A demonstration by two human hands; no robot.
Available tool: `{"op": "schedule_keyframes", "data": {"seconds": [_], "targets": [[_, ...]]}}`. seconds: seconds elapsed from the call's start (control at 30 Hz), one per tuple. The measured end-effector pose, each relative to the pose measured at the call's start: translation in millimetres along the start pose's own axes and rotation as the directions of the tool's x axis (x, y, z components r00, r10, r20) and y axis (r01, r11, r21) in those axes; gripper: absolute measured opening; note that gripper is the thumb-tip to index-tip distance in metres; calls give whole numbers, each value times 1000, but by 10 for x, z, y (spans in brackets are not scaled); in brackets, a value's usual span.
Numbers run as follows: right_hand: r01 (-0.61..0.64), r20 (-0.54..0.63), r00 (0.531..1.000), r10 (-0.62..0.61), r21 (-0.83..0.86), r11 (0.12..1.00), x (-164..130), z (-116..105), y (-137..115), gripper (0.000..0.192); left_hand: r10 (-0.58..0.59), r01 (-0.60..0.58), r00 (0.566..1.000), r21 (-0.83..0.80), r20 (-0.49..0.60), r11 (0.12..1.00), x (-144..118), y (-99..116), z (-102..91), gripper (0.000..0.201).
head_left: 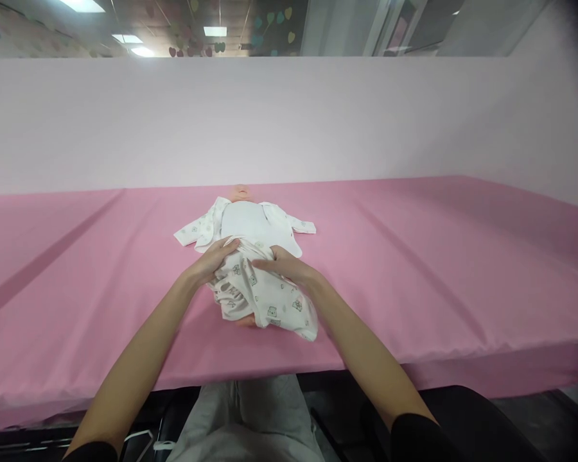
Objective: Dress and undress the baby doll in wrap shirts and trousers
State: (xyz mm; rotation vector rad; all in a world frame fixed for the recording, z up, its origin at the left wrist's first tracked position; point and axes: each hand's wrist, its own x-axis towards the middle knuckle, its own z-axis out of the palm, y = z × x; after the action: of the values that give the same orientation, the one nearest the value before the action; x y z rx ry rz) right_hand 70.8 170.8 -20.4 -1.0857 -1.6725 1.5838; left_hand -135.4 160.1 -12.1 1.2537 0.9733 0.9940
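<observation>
On doll (243,215); hands grip trousers (264,298).

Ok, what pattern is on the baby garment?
White garment with small bear-like prints, best seen in the head view.

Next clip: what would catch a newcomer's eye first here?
The baby doll lying on its back in the middle of the pink table cover, head away from the camera, its printed top open to both sides. Right in front of it, the left hand and right hand both grip the bunched printed trousers at the doll's lower body. Behind runs a plain pale partition wall.
</observation>
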Motion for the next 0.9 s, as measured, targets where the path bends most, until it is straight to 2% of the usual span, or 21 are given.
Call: {"op": "schedule_keyframes", "data": {"seconds": [0.07,0.13,0.2,0.3,0.37,0.43,0.53,0.6,0.67,0.77,0.9], "targets": [[-26,-46,998,36,198,980,4,36,4,45,-40,38,998,44,46,998,-39,26,38,49],[2,-49,999,15,328,945,25,84,-8,38,-85,76,991,94,99,993,-86,63,50,49],[49,-72,997,-24,361,931,63,123,-18,29,-159,137,979,173,125,975,-128,94,36,50],[91,-133,990,-50,328,940,115,133,-10,26,-256,229,965,283,62,932,-160,115,7,51],[119,-115,990,-87,309,944,119,108,4,28,-226,212,974,245,27,946,-156,120,13,47],[104,-57,994,-91,295,950,94,70,13,34,-146,139,988,129,44,982,-136,121,43,42],[-22,-32,999,31,234,972,42,23,20,45,-59,62,995,-30,84,998,-96,100,104,40],[-64,-42,996,76,237,969,26,18,21,49,-56,60,996,-60,64,996,-78,68,134,41],[-15,12,1000,11,324,946,31,32,19,45,-72,75,995,-46,65,996,-75,33,152,42],[54,99,988,-119,503,862,66,67,15,37,-88,89,990,-5,106,996,-90,9,155,41],[52,107,985,-137,570,820,103,88,20,35,-105,102,990,30,96,994,-109,38,115,41]]}}
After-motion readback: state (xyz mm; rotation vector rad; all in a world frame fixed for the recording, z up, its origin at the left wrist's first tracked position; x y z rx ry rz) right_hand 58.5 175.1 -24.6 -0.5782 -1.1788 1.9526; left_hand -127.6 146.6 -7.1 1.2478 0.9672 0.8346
